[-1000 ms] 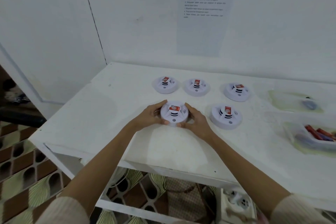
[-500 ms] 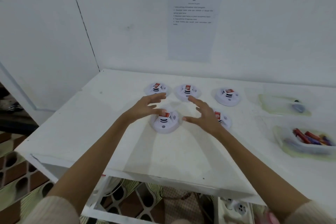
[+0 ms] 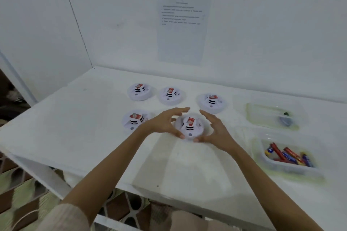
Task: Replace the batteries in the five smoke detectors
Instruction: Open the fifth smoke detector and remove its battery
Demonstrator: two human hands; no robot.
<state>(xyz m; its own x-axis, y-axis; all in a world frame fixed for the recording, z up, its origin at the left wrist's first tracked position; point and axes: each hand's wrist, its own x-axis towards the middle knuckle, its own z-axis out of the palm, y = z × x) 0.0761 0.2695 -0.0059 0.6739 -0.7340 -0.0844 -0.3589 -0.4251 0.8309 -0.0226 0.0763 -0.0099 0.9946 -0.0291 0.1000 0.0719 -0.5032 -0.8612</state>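
The left hand [image 3: 165,123] at nine o'clock and right hand [image 3: 216,129] at three flank the round white plastic smoke detector [image 3: 189,127], fingers spread, gripping nothing; its red label's print is unreadable.

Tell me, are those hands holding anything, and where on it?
Nothing lifted yet. The left hand and right hand cup one smoke detector, thumbs touching its near rim; it sits on the table.

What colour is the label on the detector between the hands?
Red label on a white detector; clearest in the head view.
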